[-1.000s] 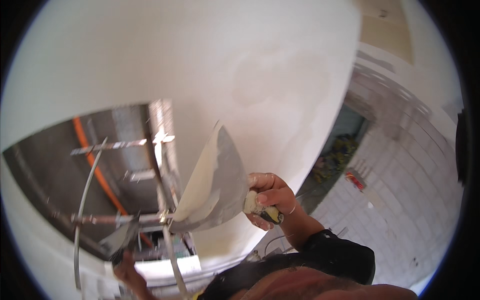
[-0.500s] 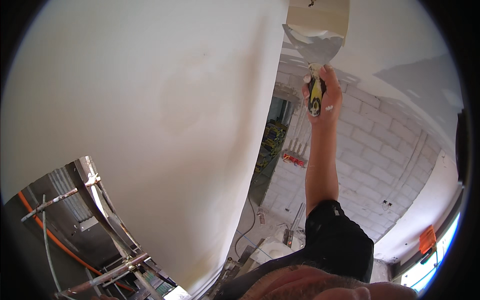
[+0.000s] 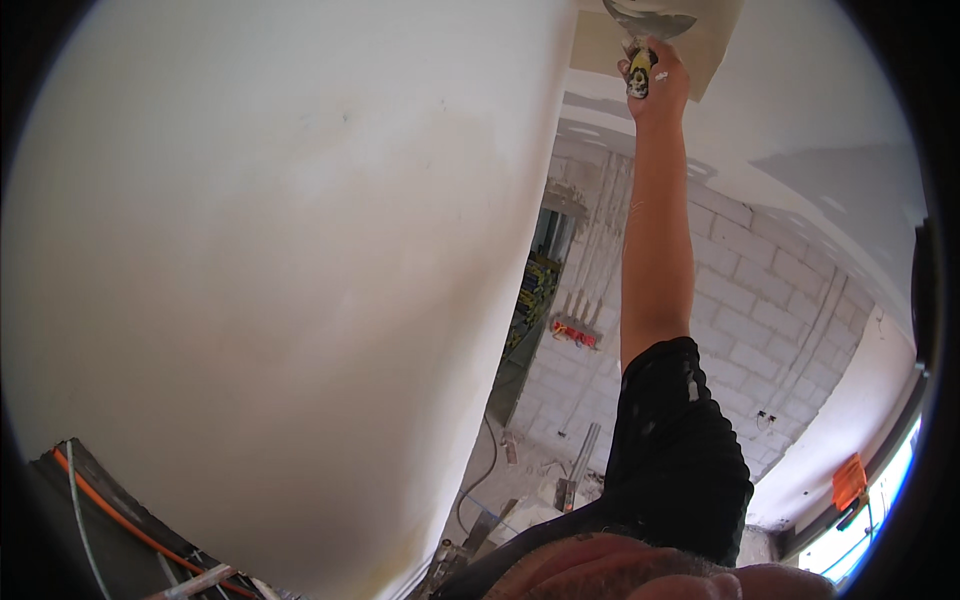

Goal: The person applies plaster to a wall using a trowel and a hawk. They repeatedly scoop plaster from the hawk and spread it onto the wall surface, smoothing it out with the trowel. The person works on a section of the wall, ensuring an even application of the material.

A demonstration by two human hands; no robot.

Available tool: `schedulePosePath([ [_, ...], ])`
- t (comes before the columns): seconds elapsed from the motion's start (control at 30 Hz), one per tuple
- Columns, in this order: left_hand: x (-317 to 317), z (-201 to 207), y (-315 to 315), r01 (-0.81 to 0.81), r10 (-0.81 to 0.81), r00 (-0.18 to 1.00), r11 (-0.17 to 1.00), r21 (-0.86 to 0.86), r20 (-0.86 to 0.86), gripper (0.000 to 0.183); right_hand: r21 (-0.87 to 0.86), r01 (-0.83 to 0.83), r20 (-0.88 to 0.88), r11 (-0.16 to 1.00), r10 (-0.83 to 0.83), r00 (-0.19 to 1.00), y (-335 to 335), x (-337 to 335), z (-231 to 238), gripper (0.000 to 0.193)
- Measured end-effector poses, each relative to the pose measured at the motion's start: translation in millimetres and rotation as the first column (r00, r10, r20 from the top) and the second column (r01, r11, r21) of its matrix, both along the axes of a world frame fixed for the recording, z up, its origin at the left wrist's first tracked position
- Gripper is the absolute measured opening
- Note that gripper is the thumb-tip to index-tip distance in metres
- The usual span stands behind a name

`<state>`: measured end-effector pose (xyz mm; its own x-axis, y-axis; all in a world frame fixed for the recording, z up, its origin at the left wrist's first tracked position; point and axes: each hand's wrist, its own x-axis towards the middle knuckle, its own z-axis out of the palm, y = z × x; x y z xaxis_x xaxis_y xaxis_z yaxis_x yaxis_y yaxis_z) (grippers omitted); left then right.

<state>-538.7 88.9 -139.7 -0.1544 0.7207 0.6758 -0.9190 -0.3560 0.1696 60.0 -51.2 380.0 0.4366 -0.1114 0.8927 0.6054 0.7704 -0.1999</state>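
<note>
My right hand (image 3: 660,85), raised overhead at the end of a stretched arm, is closed round the yellow and black handle of a putty knife (image 3: 650,20). The wide grey blade lies against a beige patch (image 3: 597,45) on the pale overhead surface, and the top of the picture cuts part of it off. White smears mark the handle and the hand. To the left of the arm spreads a large smooth off-white surface (image 3: 300,240) with faint brownish shading. My left hand is out of the picture.
Behind the arm stands a bare block wall (image 3: 740,270) with red boxes (image 3: 575,332) set in it. An orange cloth-like thing (image 3: 850,480) hangs by the bright window at right. An orange pipe (image 3: 105,510) and metal poles show at lower left.
My right hand has moved up with the putty knife, and the arm is straighter. The view has shifted, so less of the poles at lower left shows.
</note>
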Motion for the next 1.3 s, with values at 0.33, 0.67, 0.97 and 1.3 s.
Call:
schedulePosePath([
  [0.33, -1, -22, 3, -0.092, 0.092, 0.996, 0.995, -0.039, 0.009, 0.023, 0.065, -0.079, -0.023, 0.995, 0.081, 0.996, -10, 54, 50, 0.019],
  [0.67, -8, -27, -4, -0.093, 0.094, 0.995, 0.995, -0.041, 0.018, 0.023, 0.065, -0.233, -0.040, 0.970, 0.236, 0.971, -18, 65, 71, 0.018],
  [0.97, -12, -24, -20, -0.101, 0.101, 0.995, 0.994, -0.052, -0.008, 0.021, 0.072, -0.302, -0.094, 0.950, 0.308, 0.947, -21, 49, 89, 0.012],
  [1.3, -19, -26, -39, -0.160, 0.161, 0.987, 0.981, -0.109, -0.005, 0.017, 0.178, -0.530, -0.003, 0.829, 0.539, 0.842, -9, 16, 128, 0.011],
])
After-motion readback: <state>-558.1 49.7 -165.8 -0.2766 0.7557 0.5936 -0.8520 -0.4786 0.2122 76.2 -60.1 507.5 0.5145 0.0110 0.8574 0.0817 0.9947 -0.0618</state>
